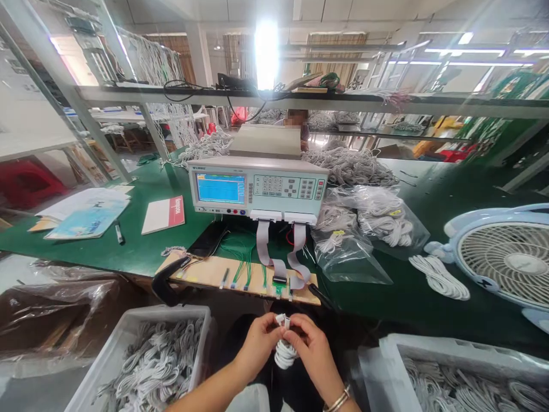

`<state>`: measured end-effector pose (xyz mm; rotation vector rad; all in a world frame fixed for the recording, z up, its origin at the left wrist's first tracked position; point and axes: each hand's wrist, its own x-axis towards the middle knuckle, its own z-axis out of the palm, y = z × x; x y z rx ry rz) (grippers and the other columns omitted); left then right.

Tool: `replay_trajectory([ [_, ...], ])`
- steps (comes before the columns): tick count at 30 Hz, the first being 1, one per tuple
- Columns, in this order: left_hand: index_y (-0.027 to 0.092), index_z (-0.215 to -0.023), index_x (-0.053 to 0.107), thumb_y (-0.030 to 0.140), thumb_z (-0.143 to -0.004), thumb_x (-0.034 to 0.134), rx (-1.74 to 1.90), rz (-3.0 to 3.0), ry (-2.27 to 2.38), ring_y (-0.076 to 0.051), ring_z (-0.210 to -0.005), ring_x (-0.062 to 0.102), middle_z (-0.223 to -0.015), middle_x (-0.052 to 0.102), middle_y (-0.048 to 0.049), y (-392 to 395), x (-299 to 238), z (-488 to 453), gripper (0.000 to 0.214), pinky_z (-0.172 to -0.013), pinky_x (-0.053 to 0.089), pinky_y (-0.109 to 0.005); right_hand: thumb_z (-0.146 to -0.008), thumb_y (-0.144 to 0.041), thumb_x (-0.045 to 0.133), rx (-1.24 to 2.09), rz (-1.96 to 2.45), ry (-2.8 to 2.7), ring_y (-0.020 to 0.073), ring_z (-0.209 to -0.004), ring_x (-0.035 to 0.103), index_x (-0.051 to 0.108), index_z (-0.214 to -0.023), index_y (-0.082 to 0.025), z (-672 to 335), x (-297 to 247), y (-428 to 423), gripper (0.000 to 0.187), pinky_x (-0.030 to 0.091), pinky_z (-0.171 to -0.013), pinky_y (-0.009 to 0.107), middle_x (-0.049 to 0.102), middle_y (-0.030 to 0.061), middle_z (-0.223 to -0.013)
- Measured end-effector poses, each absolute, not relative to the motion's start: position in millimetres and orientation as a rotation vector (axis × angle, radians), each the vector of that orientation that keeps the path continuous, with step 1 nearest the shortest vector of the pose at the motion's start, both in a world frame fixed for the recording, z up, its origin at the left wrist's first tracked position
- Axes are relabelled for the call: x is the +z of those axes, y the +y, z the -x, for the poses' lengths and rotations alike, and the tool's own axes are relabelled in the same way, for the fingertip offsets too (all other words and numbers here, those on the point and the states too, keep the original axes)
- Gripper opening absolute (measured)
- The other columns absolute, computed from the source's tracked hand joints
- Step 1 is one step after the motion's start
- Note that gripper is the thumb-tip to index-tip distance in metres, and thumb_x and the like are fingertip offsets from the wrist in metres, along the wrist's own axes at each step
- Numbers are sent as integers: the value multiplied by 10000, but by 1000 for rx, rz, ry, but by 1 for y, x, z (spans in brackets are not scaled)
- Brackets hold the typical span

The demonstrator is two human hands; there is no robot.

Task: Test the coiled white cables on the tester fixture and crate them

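Note:
A coiled white cable [285, 355] hangs between my two hands, just below the front edge of the bench. My left hand [261, 337] pinches one white connector end of it. My right hand [309, 339] is closed on the other end, whose plug points up beside the first. Ahead of my hands lies a wooden test board [253, 274] with small connectors, green wires and a small green circuit board. Grey ribbon cables [262, 243] run from that board up to a bench tester [257, 189] with a lit blue screen.
White bins of coiled cables stand low at left [201, 320] and right [446, 343]. Bagged cables [381, 220], a loose cable bundle [440, 277] and a fan [510, 257] sit at right. Papers [88, 217], a marker [119, 233] and a booklet [163, 214] lie left. A person is behind the tester.

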<state>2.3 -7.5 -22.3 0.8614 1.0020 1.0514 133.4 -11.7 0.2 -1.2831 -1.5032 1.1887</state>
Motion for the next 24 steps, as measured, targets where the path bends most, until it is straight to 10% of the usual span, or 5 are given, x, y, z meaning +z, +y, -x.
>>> replay_trajectory([
  [24,123,-638,499,331,-593,654,942,-497,945,-58,-496,450,-567,512,17,11,-6,12,263,-511,374,-192,-652,-404,624,1379,1311,-1153,171,-517,542,653,-826,-128,-132,-7,16,328,429,-487,257,612,24,-555],
])
